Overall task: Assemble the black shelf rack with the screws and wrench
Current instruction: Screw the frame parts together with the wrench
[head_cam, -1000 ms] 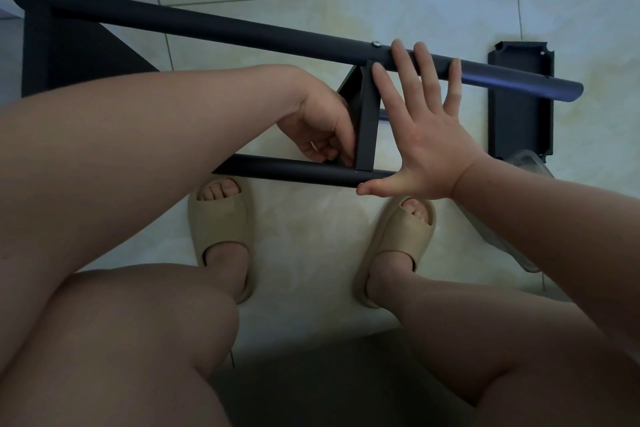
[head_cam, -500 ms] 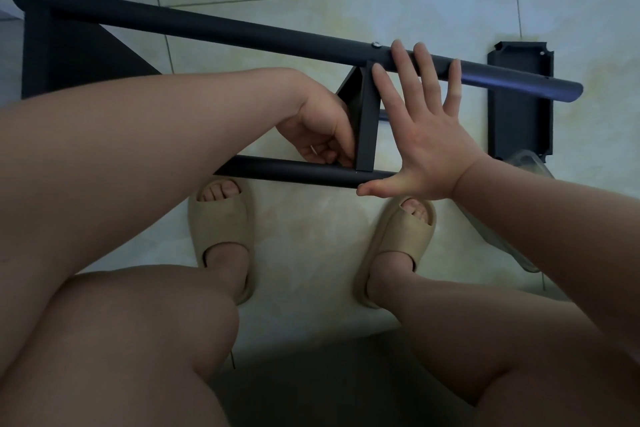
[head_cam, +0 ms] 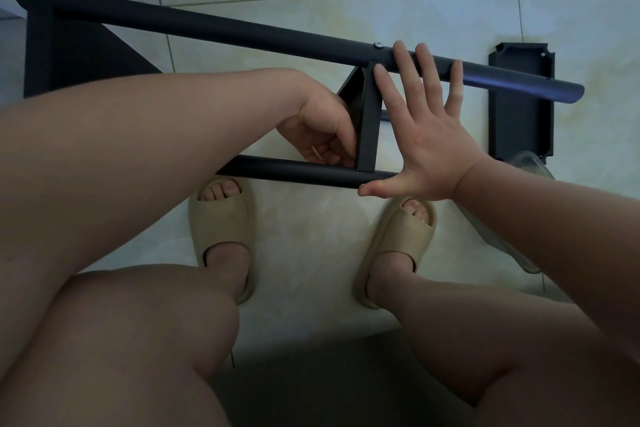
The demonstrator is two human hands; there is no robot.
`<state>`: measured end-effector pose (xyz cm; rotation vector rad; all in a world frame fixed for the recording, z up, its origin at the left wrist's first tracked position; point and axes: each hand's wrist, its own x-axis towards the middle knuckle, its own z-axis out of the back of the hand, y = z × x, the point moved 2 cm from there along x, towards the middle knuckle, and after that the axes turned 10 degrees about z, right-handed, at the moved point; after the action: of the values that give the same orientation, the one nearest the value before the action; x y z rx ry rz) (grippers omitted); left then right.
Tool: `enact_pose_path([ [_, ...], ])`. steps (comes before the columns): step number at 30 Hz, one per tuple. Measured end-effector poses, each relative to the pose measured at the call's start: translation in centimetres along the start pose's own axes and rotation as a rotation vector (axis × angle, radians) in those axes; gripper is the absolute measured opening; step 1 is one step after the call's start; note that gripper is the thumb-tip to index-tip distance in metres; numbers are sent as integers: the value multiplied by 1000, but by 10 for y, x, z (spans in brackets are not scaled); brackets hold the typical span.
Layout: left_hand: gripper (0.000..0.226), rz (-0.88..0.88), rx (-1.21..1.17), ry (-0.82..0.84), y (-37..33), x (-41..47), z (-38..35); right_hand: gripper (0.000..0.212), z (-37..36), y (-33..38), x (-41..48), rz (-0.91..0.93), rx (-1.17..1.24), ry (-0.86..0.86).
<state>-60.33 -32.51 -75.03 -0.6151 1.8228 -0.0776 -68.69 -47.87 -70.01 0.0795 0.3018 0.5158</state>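
Observation:
The black shelf rack lies on its side above the tiled floor, with a long upper tube (head_cam: 242, 33) running left to right and a lower tube (head_cam: 294, 173) near my feet. A black shelf panel (head_cam: 367, 121) spans the two tubes. My right hand (head_cam: 429, 135) is spread flat, fingers against the upper tube and the panel's right face, thumb at the lower tube. My left hand (head_cam: 320, 130) is curled on the panel's left side near the lower tube. What its fingers hold is hidden. A silver screw head (head_cam: 378, 44) shows on the upper tube.
A second black shelf panel (head_cam: 523, 104) lies flat on the floor at the right. A clear plastic piece (head_cam: 530, 166) lies beside it, partly behind my right forearm. Another black panel (head_cam: 69, 55) joins the tubes at the far left. My feet in beige slides stand below the rack.

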Motion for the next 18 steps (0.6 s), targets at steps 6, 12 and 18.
enact_pose_path([
  [6,9,25,44,-3,2,1,4,139,1,0,-1,-3,-5,1],
  [12,7,21,83,-7,1,4,1,139,1,1,-1,-7,-11,5],
  [18,10,3,61,-3,0,4,3,140,1,0,-1,-9,-11,6],
])
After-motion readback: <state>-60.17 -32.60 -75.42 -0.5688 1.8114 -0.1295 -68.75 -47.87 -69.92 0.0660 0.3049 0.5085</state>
